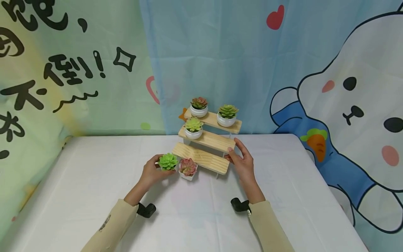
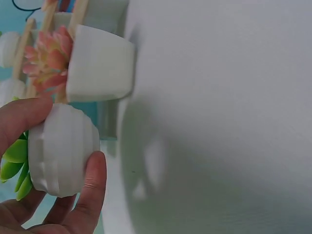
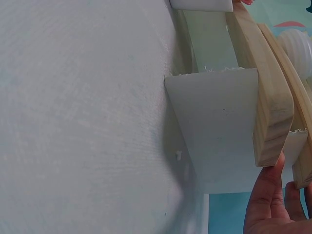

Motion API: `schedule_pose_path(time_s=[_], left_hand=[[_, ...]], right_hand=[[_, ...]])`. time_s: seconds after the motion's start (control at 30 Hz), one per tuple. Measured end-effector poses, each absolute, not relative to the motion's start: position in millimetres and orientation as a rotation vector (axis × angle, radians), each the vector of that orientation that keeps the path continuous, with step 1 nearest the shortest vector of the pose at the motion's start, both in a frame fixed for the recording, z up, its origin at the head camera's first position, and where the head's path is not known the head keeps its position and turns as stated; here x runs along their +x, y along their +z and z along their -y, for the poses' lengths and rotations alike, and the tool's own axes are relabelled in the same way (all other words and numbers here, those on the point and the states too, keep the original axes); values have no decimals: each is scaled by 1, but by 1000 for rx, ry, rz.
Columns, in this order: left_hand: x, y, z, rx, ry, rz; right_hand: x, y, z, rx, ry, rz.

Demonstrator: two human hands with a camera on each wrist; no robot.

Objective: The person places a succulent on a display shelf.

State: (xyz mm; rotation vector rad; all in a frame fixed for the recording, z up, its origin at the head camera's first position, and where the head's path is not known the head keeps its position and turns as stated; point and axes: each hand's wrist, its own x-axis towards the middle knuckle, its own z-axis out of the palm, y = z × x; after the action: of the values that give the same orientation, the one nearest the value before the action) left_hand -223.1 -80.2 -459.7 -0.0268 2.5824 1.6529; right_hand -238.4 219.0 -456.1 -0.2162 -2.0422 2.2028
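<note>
A bright green potted succulent (image 1: 168, 161) is in my left hand (image 1: 154, 173). The fingers and thumb are around its ribbed white pot (image 2: 63, 151), which is held above the table in the left wrist view. Just right of it, a pink succulent (image 1: 188, 167) in a squarish white pot stands on the table before a three-tier wooden shelf stand (image 1: 206, 159). My right hand (image 1: 245, 164) grips the stand's right side, thumb and fingers at the board ends. In the right wrist view, fingertips (image 3: 274, 163) meet the end of a board.
On the top board stand a reddish succulent (image 1: 199, 106) and a green succulent (image 1: 227, 115) in round white pots. A yellow-green succulent (image 1: 193, 127) sits at the left of the middle board. White cloth covers the table (image 1: 104, 168); a printed curtain (image 1: 220, 63) hangs behind.
</note>
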Motion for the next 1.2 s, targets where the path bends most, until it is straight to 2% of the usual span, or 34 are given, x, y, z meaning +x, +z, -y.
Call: schedule_pose_path(time_s=[1.2], left_hand=[[-212,-411,56,418,1728,-2668]], right_hand=[[-238,-457,-219,-204,2219,2029]])
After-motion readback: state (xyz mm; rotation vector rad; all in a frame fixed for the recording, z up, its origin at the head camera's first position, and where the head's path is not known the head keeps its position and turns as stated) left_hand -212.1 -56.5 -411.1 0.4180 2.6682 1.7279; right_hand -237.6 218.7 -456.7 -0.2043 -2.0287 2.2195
